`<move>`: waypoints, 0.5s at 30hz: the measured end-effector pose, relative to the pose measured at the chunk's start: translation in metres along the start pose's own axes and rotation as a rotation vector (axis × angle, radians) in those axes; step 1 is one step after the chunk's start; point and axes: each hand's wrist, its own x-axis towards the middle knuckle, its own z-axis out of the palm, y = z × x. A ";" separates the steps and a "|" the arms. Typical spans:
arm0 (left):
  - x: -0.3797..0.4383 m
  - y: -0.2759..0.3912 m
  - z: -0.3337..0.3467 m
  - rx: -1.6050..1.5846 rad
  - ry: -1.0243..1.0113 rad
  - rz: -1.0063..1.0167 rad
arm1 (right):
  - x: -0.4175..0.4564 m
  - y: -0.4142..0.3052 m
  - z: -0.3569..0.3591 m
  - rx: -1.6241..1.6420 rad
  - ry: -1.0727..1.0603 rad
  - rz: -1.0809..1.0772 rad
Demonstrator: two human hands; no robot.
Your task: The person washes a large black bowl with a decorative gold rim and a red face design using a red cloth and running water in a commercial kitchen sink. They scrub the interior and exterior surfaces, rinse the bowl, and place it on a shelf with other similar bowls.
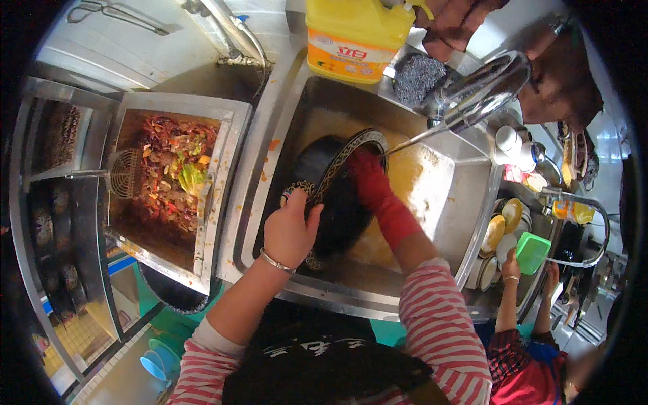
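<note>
My left hand (291, 230) is bare, with a bracelet at the wrist, and grips the patterned handle of a large black pot or bowl (339, 217). The vessel is tilted, with an ornamental band along its rim. Inside it, against the inner wall, is my right hand (372, 179) in a red glove; whether its fingers hold a cloth cannot be seen. A thin stream of water runs from the chrome faucet (481, 96) to the vessel's rim. All this is within a steel sink (455, 197) holding cloudy yellowish water.
Left of the sink, a metal bin (238, 111) holds food scraps and a wire skimmer (124, 174). Behind stand a yellow detergent jug (349, 40) and a steel-wool scourer (419, 77). At right, a co-worker's hands (511, 266) are by a green container (533, 253) and stacked dishes (493, 235).
</note>
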 end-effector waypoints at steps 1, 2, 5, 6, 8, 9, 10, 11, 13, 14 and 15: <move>0.003 -0.001 -0.002 0.008 0.014 -0.008 | -0.010 -0.010 0.004 0.252 0.026 0.076; 0.004 -0.002 -0.003 0.005 0.027 0.000 | -0.032 -0.025 0.016 0.505 0.051 0.153; 0.002 -0.003 0.004 -0.030 0.051 0.054 | -0.083 -0.085 0.041 1.088 -0.087 0.520; 0.000 -0.001 0.005 -0.049 0.069 0.083 | -0.085 -0.107 0.036 1.238 -0.157 0.667; -0.003 0.000 0.008 -0.049 0.080 0.114 | -0.068 -0.135 0.008 1.583 -0.183 0.961; -0.003 0.000 0.009 -0.027 0.086 0.112 | -0.052 -0.143 -0.015 1.773 -0.132 1.092; -0.002 0.000 0.009 -0.001 0.095 0.106 | -0.029 -0.146 -0.044 1.956 -0.029 1.183; -0.003 0.000 0.008 0.002 0.076 0.086 | -0.007 -0.145 -0.074 2.136 0.089 1.272; -0.004 -0.001 0.005 0.018 0.034 0.045 | 0.036 -0.133 -0.121 2.366 0.289 1.336; -0.005 -0.002 0.003 0.014 0.019 0.041 | 0.053 -0.126 -0.134 2.442 0.363 1.339; -0.005 0.005 0.004 0.003 -0.014 0.064 | 0.064 -0.111 -0.147 2.515 0.490 1.336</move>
